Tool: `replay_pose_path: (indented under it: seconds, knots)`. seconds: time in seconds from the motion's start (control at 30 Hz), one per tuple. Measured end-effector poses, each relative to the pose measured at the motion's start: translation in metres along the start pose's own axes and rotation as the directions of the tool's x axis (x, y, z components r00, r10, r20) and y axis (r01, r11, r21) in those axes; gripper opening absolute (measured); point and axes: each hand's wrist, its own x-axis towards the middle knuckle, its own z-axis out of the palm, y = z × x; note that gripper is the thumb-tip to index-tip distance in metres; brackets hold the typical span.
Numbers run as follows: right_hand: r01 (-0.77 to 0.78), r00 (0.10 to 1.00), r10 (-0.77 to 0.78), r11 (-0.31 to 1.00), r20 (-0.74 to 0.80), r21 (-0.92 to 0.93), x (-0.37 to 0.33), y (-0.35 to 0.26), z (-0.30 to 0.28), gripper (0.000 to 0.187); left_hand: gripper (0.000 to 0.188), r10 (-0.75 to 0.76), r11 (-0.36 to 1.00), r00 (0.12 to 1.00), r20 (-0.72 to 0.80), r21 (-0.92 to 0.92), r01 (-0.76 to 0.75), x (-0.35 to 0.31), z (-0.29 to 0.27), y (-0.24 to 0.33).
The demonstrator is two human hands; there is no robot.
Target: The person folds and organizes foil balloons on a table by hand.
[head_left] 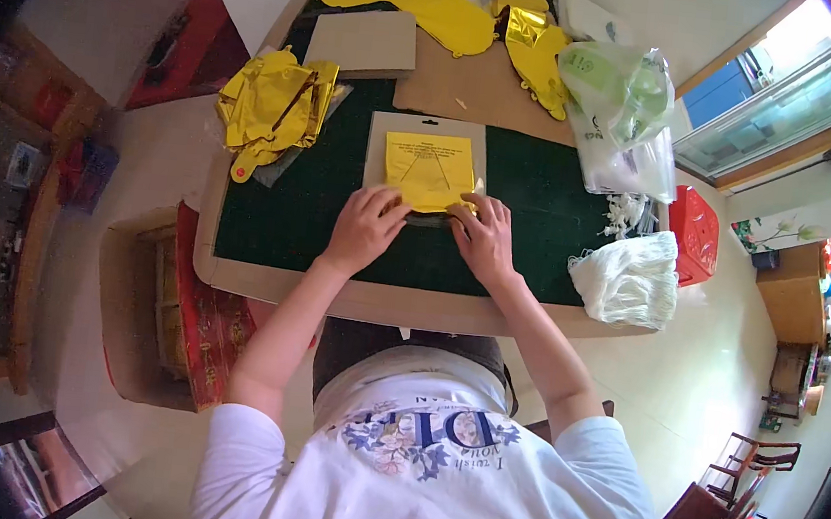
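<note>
We see both hands resting on a yellow sheet [430, 171] that lies on a grey-brown card [379, 136] in the middle of the green mat [280, 216]. The left hand [367, 227] lies palm down at the sheet's lower left corner, fingers bent and pressing on its edge. The right hand [484, 236] sits at the lower right corner, fingers curled on the edge there; it may be pinching the corner, but the view is too small for us to be sure. The two hands are near each other, not touching, with the sheet's lower edge between them.

The mat covers most of a table [371, 303] with a pale brown border. To the left of the card a crumpled heap of gold foil [275, 106] rests at the mat's edge. Behind the card lie a brown board [364, 42] and a wider cardboard piece [472, 90]. Yellow balloons [430, 3] are spread flat at the far end, and another gold foil piece [537, 53] lies beside them. A clear bag [622, 114] with a green item inside stands at the right, and a bundle of white bags [629, 277] sits on the table's right corner. A red stool [696, 232] stands just past that.
</note>
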Motion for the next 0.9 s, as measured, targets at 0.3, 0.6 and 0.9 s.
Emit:
replay_pose_path:
  seconds: [0.3, 0.6, 0.9]
  knots:
    - [0.104, 0.989, -0.1, 0.994, 0.111, -0.031, -0.008, 0.009, 0.008, 0.027, 0.024, 0.091, 0.995, 0.994, 0.055, 0.038, -0.093, -0.009, 0.005, -0.008]
    - [-0.083, 0.996, 0.083, 0.996, 0.014, 0.016, -0.011, 0.013, -0.008, 0.042, 0.051, -0.221, 0.975, 0.975, 0.019, 0.021, 0.22, -0.013, -0.007, -0.016]
    - [-0.288, 0.957, 0.288, 0.958, 0.026, -0.009, -0.012, 0.021, 0.004, 0.045, 0.062, -0.328, 0.945, 0.944, -0.028, -0.019, 0.328, -0.017, 0.005, -0.021]
